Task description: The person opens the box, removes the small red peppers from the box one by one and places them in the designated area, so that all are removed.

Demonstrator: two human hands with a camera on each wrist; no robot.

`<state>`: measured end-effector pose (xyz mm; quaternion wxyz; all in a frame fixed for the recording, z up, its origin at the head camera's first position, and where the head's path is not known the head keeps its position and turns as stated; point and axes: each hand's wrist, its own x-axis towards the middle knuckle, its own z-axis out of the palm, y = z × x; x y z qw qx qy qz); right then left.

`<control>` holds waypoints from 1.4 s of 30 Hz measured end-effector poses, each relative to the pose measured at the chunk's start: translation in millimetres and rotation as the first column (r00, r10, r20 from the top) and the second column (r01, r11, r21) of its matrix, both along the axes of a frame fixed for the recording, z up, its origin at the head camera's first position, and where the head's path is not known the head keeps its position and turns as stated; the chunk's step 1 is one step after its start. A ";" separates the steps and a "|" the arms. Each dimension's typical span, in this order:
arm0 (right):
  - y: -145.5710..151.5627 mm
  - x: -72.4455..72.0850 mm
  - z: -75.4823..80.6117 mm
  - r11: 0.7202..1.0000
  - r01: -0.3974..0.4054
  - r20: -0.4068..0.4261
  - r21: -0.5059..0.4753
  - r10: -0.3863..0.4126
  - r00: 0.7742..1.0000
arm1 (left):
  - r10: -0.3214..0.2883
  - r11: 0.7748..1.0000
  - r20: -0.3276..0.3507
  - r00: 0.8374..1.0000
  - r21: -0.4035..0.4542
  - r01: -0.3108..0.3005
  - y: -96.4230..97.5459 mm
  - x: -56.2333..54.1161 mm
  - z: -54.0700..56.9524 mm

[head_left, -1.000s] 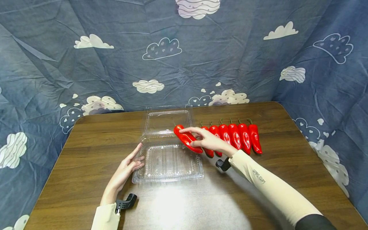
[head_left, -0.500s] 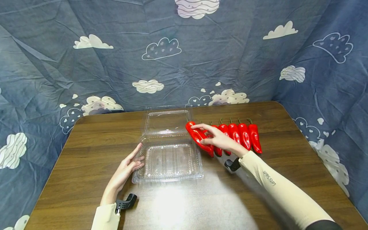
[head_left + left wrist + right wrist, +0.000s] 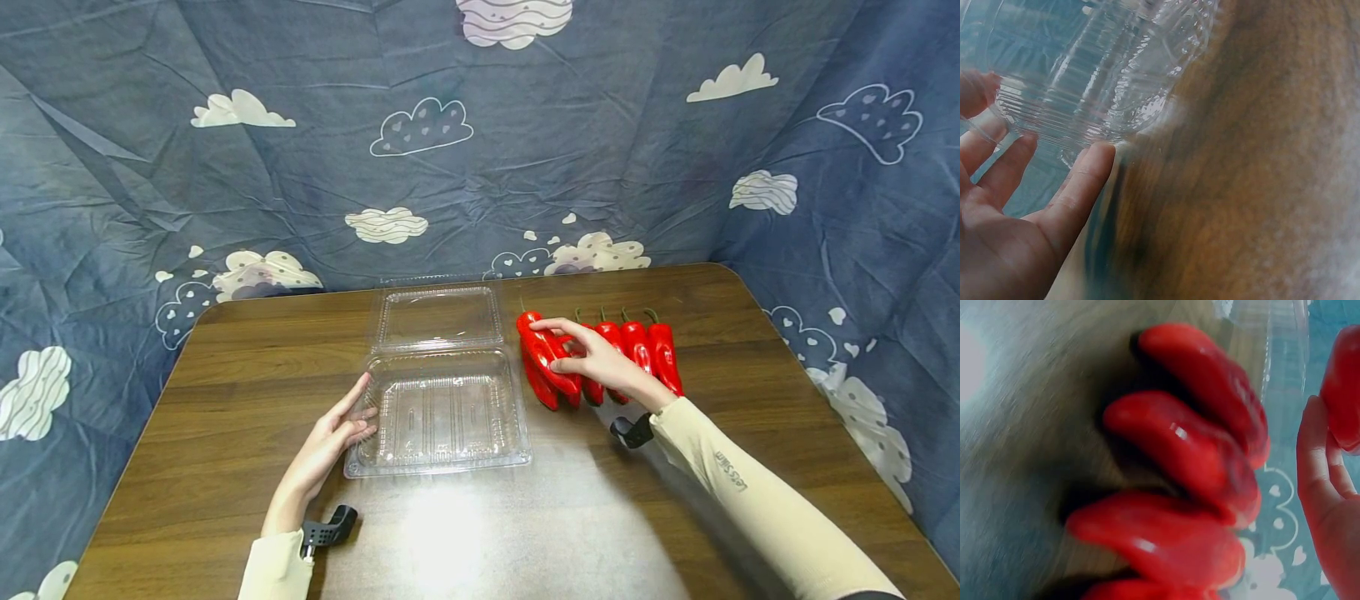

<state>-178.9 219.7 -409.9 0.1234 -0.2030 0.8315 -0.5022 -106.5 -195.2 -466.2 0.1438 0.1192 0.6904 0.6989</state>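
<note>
My right hand (image 3: 600,360) pinches a long, glossy red pepper (image 3: 546,354) between thumb and fingers, above the left end of a row of similar peppers (image 3: 664,358). The held pepper (image 3: 1344,390) shows at the right edge of the right wrist view, apart from the peppers lying on the table. A transparent plastic clamshell box (image 3: 442,417) lies with its lid (image 3: 441,317) folded back. My left hand (image 3: 318,454) rests against the box's left side, fingers extended. In the left wrist view its fingertips (image 3: 1100,156) touch the ribbed wall.
A brown wooden table (image 3: 247,358) carries everything. The row of peppers lies right of the box, green stems pointing to the back. Behind the table hangs a blue cloth (image 3: 315,183) with white clouds. Each wrist wears a black camera mount (image 3: 330,527).
My right hand has carried the pepper rightward, from over the box's right rim to over the row of peppers. The left hand and the box have stayed put.
</note>
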 end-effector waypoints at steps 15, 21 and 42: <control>41.1 5.6 -8.0 0.996 0.092 -0.052 -0.002 -0.092 0.994 | 0.003 1.000 0.002 1.000 -0.012 -0.003 0.8 -0.5 0.0; 59.5 8.7 -10.5 0.991 0.132 -0.032 -0.031 -0.133 0.991 | 0.001 1.000 0.000 1.000 -0.004 -0.001 0.2 -0.8 -0.2; 126.1 22.8 -22.3 0.952 0.290 -0.071 -0.100 -0.298 0.952 | 0.005 1.000 0.001 1.000 0.004 -0.005 -0.4 -0.3 -0.2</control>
